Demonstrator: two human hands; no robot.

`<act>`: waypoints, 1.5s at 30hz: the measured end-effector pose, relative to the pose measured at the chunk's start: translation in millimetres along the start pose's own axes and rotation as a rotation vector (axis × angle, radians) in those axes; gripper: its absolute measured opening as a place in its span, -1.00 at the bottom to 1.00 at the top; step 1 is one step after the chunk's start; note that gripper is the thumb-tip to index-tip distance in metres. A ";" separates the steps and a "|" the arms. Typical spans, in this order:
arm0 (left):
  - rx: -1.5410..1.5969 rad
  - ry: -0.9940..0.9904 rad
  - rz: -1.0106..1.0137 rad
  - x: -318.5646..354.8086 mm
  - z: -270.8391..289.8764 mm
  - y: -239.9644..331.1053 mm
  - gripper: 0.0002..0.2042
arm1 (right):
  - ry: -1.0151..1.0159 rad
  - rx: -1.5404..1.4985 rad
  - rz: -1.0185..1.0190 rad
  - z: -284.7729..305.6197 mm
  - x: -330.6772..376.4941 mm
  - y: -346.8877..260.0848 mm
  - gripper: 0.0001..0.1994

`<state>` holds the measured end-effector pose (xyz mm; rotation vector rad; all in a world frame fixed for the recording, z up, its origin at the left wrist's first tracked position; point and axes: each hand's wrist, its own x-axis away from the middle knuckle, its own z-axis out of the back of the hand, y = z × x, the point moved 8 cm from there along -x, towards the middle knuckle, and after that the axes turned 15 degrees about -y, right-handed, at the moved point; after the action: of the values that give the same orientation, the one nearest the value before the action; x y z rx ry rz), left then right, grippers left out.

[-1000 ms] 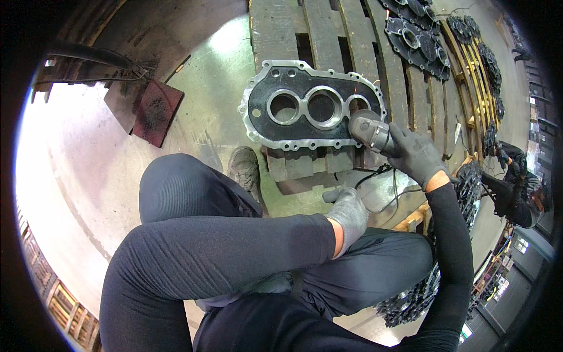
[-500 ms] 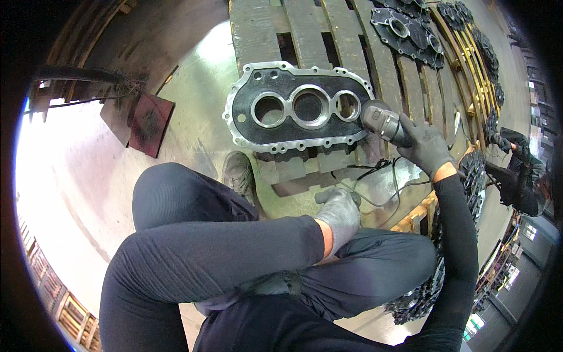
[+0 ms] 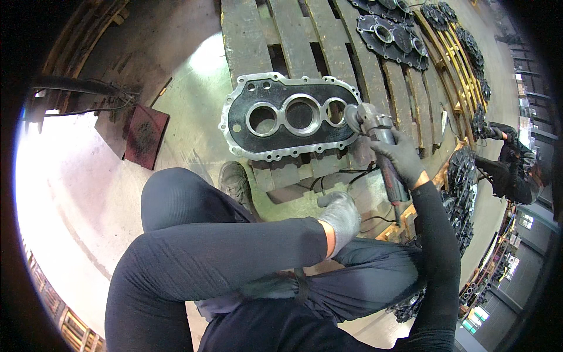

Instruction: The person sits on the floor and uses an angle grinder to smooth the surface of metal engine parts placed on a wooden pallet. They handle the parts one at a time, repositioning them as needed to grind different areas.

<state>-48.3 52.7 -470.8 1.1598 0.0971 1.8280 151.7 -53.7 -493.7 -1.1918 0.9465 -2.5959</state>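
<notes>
Housing (image 3: pixel 290 123), a black plate with a bare metal rim and three round bores, lies flat on the pallet (image 3: pixel 293 35). At its right end sits the grinder (image 3: pixel 375 141), gripped by the gloved right hand (image 3: pixel 402 155). The gloved left hand (image 3: pixel 340 214) hangs below the housing, loosely curled, holding nothing. More black plates (image 3: pixel 390 38) lie farther up. Concrete floor (image 3: pixel 193 88) around; another person (image 3: pixel 507 164) crouches right

Gear housing plate (image 3: pixel 290 120) lying flat on the wooden pallet (image 3: pixel 275 35), grinder (image 3: pixel 375 138) at its right end in the right hand (image 3: pixel 402 157), left hand (image 3: pixel 340 214) nearer the person, more plates (image 3: pixel 390 38) behind right, floor mat (image 3: pixel 143 135) left.
</notes>
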 end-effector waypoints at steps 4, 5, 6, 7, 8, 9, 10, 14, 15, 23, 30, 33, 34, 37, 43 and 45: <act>-0.026 0.107 0.063 0.8 3.9 4.5 -0.59 | 0.012 -0.236 -0.050 -15.2 -10.9 4.1 -0.45; -0.038 0.118 0.053 -0.9 5.2 6.6 -0.60 | 0.035 -0.257 -0.071 -16.2 -9.9 6.1 -0.45; -0.039 0.121 0.069 3.6 3.3 3.5 -0.60 | 0.039 -0.282 -0.071 -22.2 -16.0 0.7 -0.45; -0.050 0.132 0.072 8.0 2.3 2.7 -0.61 | 0.013 -0.418 -0.029 -32.1 -21.7 -2.4 -0.43; -0.063 0.145 0.073 12.7 1.9 2.7 -0.62 | 0.013 -0.432 -0.033 -35.5 -21.0 -4.5 -0.43; -0.076 0.160 0.060 14.0 2.4 4.0 -0.63 | 0.021 -0.444 -0.050 -39.5 -13.8 -9.7 -0.43; -0.066 0.171 0.056 15.7 2.9 3.6 -0.64 | 0.029 -0.456 -0.066 -41.7 -9.8 -11.9 -0.42; -0.079 0.152 0.038 15.5 -1.3 5.1 -0.63 | 0.003 -0.531 -0.060 -65.7 -5.9 4.8 -0.43; -0.092 0.127 0.038 17.3 -3.0 4.6 -0.63 | 0.037 -0.496 0.001 -70.7 -2.5 -2.3 -0.44; -0.040 0.143 0.032 14.2 -13.0 12.1 -0.63 | -0.081 -0.758 -0.067 -83.8 61.8 -2.6 -0.45; -0.074 0.174 0.033 19.3 -9.9 15.0 -0.67 | 0.351 -0.094 -0.013 -11.2 70.5 20.9 -0.48; -0.104 0.221 0.010 20.9 -7.3 14.9 -0.71 | 0.405 -0.048 0.024 -20.4 70.2 24.9 -0.43; -0.125 0.276 0.034 21.1 -9.2 14.1 -0.74 | 0.393 -0.008 -0.024 -26.2 64.8 23.7 -0.43; -0.166 0.342 0.053 23.6 -8.8 12.3 -0.80 | 0.375 0.034 -0.117 -36.6 48.6 38.2 -0.40; -0.124 0.261 0.046 24.5 -8.3 3.7 -0.85 | 0.355 0.149 -0.310 -41.6 32.4 40.0 -0.34; -0.128 0.281 0.041 28.6 -6.1 2.2 -0.85 | 0.364 0.167 -0.307 -38.7 30.0 37.5 -0.34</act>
<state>-57.5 74.8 -454.0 0.8178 0.1161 1.9943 98.4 -75.5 -515.8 -0.9013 0.6164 -3.1385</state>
